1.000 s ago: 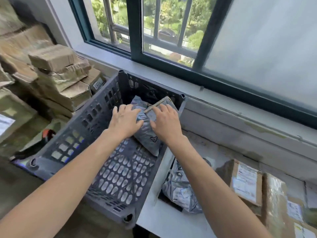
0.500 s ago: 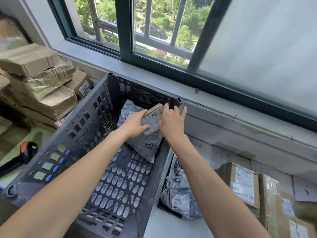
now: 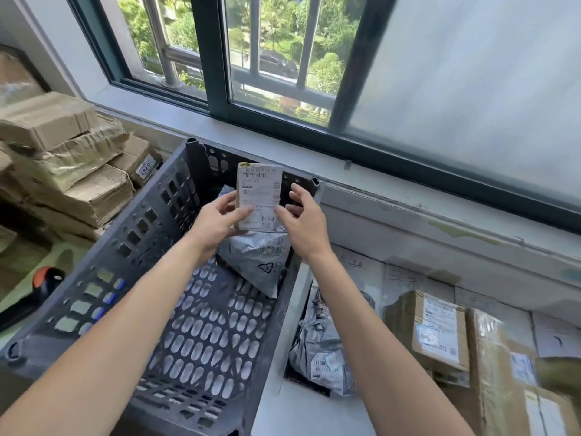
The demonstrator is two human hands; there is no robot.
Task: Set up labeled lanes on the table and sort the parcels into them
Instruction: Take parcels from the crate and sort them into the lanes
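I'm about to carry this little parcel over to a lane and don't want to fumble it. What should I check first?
1. Left hand grips small parcel: ok.
2. Right hand gripping too: not ok, fingers loose beside it.
3. Label faces the camera: ok.
4. Label text legible: cannot tell, blurred.
5. Parcel held clear of grey bag in crate: ok.
6. Lane sheets on table readable: cannot tell.

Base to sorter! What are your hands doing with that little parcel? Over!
Left hand grips small parcel, upright above crate. Right hand open at its right edge. Nothing in the way; grey mailer bag lies below.
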